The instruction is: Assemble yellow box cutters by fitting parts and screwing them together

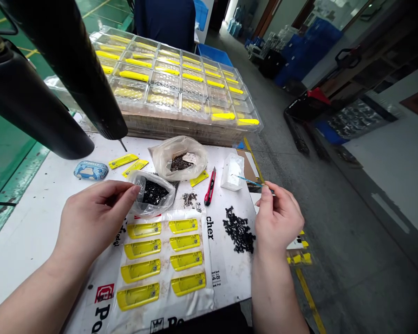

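My left hand (97, 218) pinches the edge of a clear plastic bag (153, 193) holding small black parts. My right hand (278, 215) grips a thin blue-handled stick (249, 180) between thumb and fingers. Several yellow plastic pieces (160, 257) lie in two columns on a white sheet below the bag. A loose pile of black parts (238, 229) sits just left of my right hand. Nearby are a red utility knife (210, 186), a second bag of dark parts (179, 160), and a small scatter of dark parts (189, 199).
Stacked clear trays (174, 83) with yellow pieces stand beyond the white work table (48, 232). A blue case (91, 170) and yellow strips (123, 161) lie on it. A dark tube (28, 93) crosses the upper left. A person's back (163, 18) is beyond the trays.
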Motion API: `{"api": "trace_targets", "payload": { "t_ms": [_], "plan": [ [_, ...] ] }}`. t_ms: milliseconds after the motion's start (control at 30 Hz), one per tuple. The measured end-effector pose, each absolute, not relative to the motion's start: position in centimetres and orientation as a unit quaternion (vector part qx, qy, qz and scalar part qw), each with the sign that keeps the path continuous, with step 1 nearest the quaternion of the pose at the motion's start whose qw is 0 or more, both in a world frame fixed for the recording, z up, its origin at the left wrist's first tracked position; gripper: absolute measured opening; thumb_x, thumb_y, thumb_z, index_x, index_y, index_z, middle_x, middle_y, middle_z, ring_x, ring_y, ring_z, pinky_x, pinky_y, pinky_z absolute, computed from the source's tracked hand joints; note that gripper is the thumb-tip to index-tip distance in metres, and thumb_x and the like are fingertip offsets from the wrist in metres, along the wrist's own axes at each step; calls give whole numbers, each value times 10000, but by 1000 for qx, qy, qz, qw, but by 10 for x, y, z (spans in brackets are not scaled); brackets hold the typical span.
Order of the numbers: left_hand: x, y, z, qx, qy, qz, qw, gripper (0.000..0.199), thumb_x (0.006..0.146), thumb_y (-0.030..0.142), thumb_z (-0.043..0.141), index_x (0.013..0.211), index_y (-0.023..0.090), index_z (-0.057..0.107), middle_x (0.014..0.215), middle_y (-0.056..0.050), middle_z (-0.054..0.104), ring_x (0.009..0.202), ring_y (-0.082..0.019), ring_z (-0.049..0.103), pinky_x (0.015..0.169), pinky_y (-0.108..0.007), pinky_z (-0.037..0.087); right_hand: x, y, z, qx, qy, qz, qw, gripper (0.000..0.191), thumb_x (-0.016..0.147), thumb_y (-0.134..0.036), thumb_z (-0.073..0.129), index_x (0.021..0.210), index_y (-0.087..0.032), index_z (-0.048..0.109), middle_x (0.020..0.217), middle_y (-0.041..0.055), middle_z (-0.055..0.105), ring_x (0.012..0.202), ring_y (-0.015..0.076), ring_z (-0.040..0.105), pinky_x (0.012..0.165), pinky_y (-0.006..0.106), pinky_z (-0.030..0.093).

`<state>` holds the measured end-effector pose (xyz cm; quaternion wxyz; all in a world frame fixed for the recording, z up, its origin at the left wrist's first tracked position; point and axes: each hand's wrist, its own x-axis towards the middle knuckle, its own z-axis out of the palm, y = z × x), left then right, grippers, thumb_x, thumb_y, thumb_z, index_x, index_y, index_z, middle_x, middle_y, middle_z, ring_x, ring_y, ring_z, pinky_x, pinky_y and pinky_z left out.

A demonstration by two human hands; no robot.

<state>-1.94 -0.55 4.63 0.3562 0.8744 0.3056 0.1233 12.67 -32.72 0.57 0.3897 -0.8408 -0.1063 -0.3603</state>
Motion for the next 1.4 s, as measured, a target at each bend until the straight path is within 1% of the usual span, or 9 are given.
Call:
{"api": "trace_targets", "payload": {
  "t_ms": [133,333,433,533,700,867,1000,1267,1400],
  "plan": [
    [-18,-3,43,877,293,135,355,185,848,557,780,884,376,797,896,65,819,832,-305,735,700,-409,504,125,-326,6,-842,-127,-365,376,199,1048,-338,722,1132,-209,847,1035,71,828,770,173,731,748,339,612],
    [-20,-2,38,893,257,146,340,236,899,573,756,924,344,808,929,61,835,859,-289,764,721,-389,546,125,-325,6,-849,-153,-356,359,175,1050,-293,718,1138,-210,845,1082,59,823,718,143,723,724,322,610],
    [-21,-1,35,893,279,135,327,262,917,569,720,938,327,817,953,46,839,873,-273,762,751,-377,557,126,-326,4,-855,-160,-350,348,181,1054,-292,713,1142,-211,849,1093,62,825,797,168,764,807,348,631],
    [-20,-1,32,889,292,141,324,335,933,596,666,947,303,828,941,12,831,830,-252,740,742,-368,542,127,-327,3,-857,-161,-350,342,186,1057,-289,706,1150,-215,848,1091,64,828,881,196,789,905,384,641],
    [-21,-2,28,880,286,144,350,305,927,568,697,968,296,830,921,20,820,790,-225,716,753,-359,534,128,-328,1,-856,-152,-360,339,196,1064,-309,696,1160,-222,844,1092,72,829,921,220,800,907,405,650],
    [-23,-2,24,871,275,162,373,287,942,584,723,975,319,825,941,42,824,852,-220,738,761,-351,519,129,-329,1,-856,-145,-363,339,184,1054,-312,717,1141,-216,848,1073,66,833,933,222,808,895,394,651],
    [-23,-1,23,880,265,157,362,286,960,592,713,965,328,825,964,48,831,892,-226,752,761,-350,520,128,-328,2,-854,-138,-371,339,190,1051,-326,724,1126,-209,853,1042,68,841,928,219,806,892,383,642],
    [-22,-1,23,879,270,158,361,306,960,607,705,978,325,823,951,39,831,860,-219,748,743,-348,532,129,-327,1,-862,-131,-352,341,237,1060,-387,703,1129,-216,853,1049,70,840,824,199,775,862,387,633],
    [-22,-2,25,880,279,150,354,315,948,613,712,991,320,822,922,36,826,800,-210,729,720,-349,530,129,-327,2,-862,-121,-353,342,259,1061,-403,696,1131,-208,851,1024,73,838,799,194,762,845,383,624]
  ]
}}
